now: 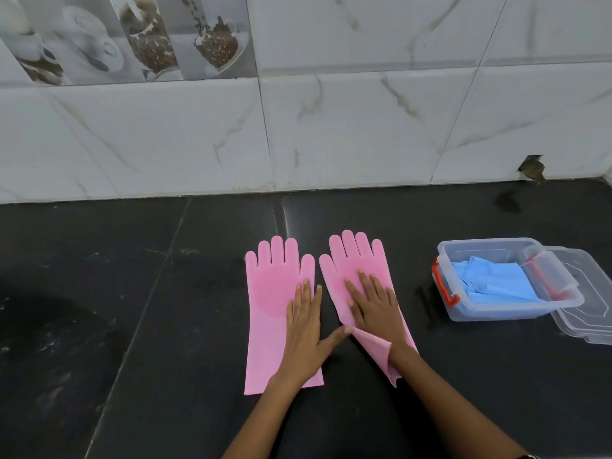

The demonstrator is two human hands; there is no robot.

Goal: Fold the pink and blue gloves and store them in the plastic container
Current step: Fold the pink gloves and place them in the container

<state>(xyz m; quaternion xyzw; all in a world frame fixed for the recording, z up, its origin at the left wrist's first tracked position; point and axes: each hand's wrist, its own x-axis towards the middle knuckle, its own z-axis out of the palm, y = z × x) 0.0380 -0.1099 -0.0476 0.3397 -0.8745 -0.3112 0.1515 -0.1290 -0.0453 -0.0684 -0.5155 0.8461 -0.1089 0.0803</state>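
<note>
Two pink gloves lie flat, fingers pointing to the wall, on the black counter. My left hand (306,329) rests flat with straight fingers on the left pink glove (270,299), its thumb reaching toward the other glove's edge. My right hand (372,301) presses flat on the right pink glove (356,263), whose cuff edge is turned up near my wrist. The blue gloves (493,281) lie folded inside the clear plastic container (463,250) at the right.
The container's clear lid (589,313) lies under and beside the container on its right. Red-orange latch handles (442,286) sit on the container's left end. A marble-tiled wall (331,134) runs behind the counter (132,293), with a chipped hole (531,168) at the right.
</note>
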